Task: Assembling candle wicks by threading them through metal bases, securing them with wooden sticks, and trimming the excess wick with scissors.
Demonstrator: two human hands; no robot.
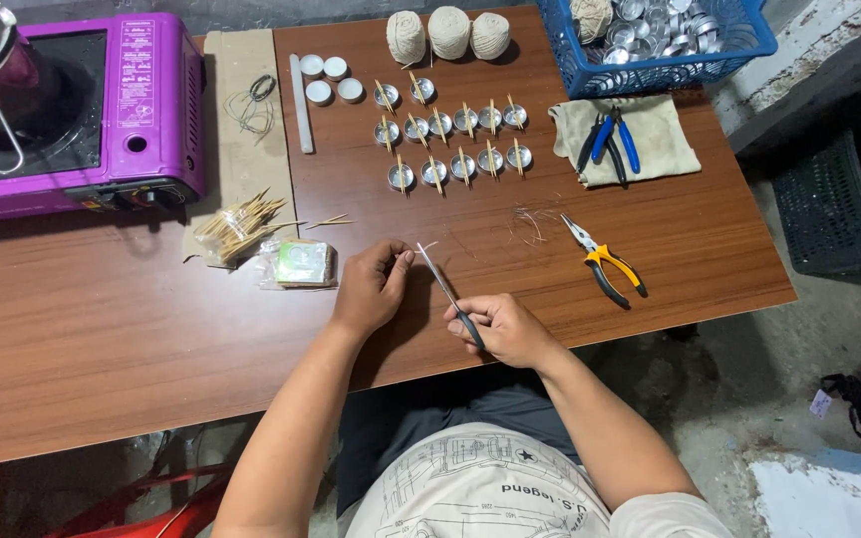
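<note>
**Scissors at a short white wick, low centre of the frame**

Your left hand point(373, 289) sits just below the middle of the frame, its fingers pinched together on a short piece of white wick point(423, 247) that sticks out toward the right. Your right hand point(505, 329) lies to the lower right of it, curled closed around the dark handles of a pair of scissors point(447, 289). The slim blades run up and to the left, and their tips reach the wick just beside your left fingertips. Whether the blades are parted or closed is too fine to tell.

Both hands hover over the brown wooden table point(102, 329). To the left of your left hand lies a small clear packet point(303, 263), and beside that a heap of wooden sticks point(238, 224). To the right of the scissors, yellow-handled pliers point(605, 262) lie on the table, well apart from your hands.

In the upper middle of the frame stand rows of small metal cups point(450, 144), most with a stick laid across the top, and above them three balls of pale string point(447, 33). A tan cloth point(640, 139) with blue-handled tools point(610, 141) lies at the upper right, below a blue basket point(739, 45) of more cups. A purple stove point(156, 100) fills the upper left corner.
</note>
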